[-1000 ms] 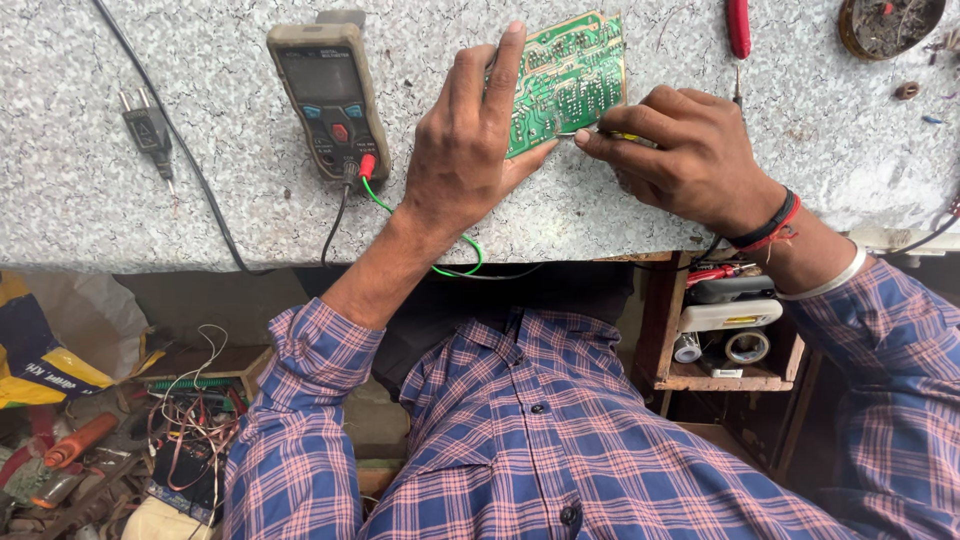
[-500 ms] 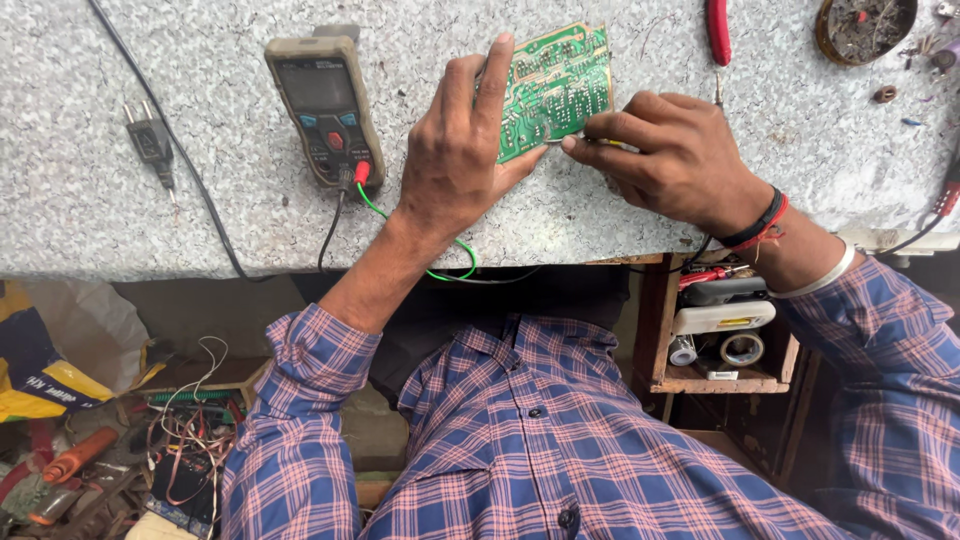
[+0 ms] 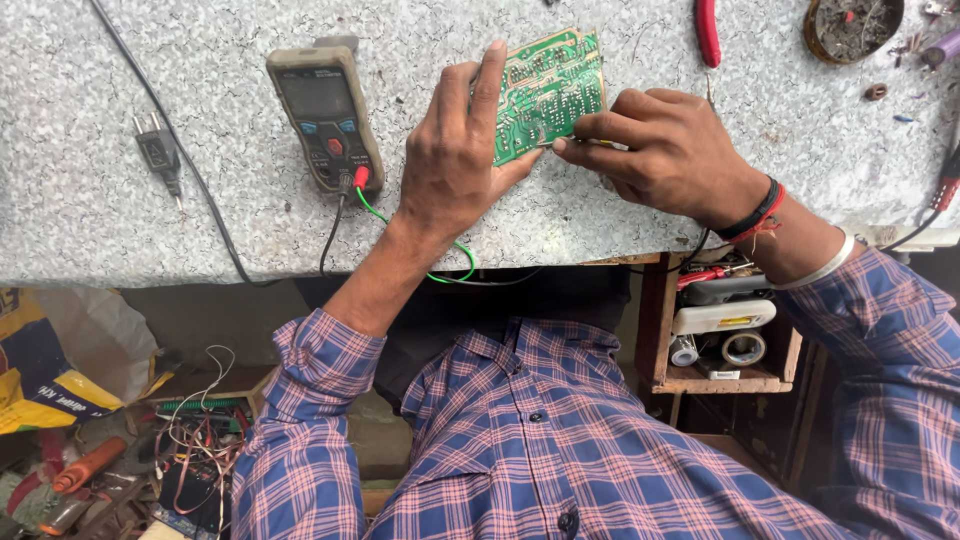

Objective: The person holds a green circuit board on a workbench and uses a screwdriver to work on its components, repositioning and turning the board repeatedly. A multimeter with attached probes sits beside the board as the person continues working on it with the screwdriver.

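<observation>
A green circuit board (image 3: 548,90) lies solder side up on the speckled grey worktop (image 3: 200,230). My left hand (image 3: 455,155) presses on the board's left edge, fingers spread over it. My right hand (image 3: 665,150) pinches a thin probe with a yellowish shaft (image 3: 600,145), its tip touching the board's lower right part. A grey digital multimeter (image 3: 325,115) rests just left of my left hand, with a black lead and a green wire (image 3: 440,262) running off the table edge.
A black mains plug with cable (image 3: 160,150) lies at the left. Red-handled pliers (image 3: 708,30) and a round dish of debris (image 3: 850,25) sit at the far right. A wooden shelf with tape rolls (image 3: 725,340) hangs under the table. Wires and tools litter the floor (image 3: 190,460).
The view has shifted slightly; both hands stay on the board. My right hand has moved the probe tip a little lower along the board's right edge.
</observation>
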A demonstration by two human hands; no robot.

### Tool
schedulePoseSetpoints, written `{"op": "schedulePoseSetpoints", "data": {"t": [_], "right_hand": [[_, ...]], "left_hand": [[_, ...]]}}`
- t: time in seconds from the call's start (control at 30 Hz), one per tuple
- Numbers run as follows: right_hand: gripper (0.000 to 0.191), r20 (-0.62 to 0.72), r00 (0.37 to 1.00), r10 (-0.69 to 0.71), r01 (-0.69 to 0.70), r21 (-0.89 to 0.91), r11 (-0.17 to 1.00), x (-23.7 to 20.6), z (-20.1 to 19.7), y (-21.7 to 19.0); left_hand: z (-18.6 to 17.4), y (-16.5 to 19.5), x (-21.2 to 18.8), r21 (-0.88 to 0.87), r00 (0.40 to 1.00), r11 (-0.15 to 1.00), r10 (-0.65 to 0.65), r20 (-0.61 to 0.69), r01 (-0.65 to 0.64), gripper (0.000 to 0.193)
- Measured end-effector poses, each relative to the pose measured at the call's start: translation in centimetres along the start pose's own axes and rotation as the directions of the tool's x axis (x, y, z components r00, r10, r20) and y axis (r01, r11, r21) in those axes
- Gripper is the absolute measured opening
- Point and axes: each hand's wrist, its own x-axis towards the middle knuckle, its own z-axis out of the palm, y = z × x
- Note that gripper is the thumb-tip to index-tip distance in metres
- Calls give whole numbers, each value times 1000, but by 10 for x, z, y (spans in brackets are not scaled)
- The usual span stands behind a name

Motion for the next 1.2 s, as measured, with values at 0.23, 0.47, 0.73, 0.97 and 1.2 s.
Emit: {"op": "schedulePoseSetpoints", "data": {"t": [0.23,0.47,0.73,0.97,1.2], "right_hand": [[32,28,999,-20,21,-34,999,0,0,5],[34,33,999,0,0,-10,1000,4,0,-1],[33,22,1000,-20,21,-47,999,3,4,-3],[40,29,1000,-8,10,-52,999,-2,1,1],[40,19,999,28,-29,18,999,-3,-2,3]], "left_hand": [[-1,2,-1,-9,1000,1000,-12,12,12,117],[-3,3,-1,-7,1000,1000,-6,4,6,115],[-1,4,-4,20,1000,1000,-20,4,20,115],[5,-1,-3,21,1000,1000,-5,3,5,118],[0,1,-3,10,1000,1000,-17,7,17,117]]}}
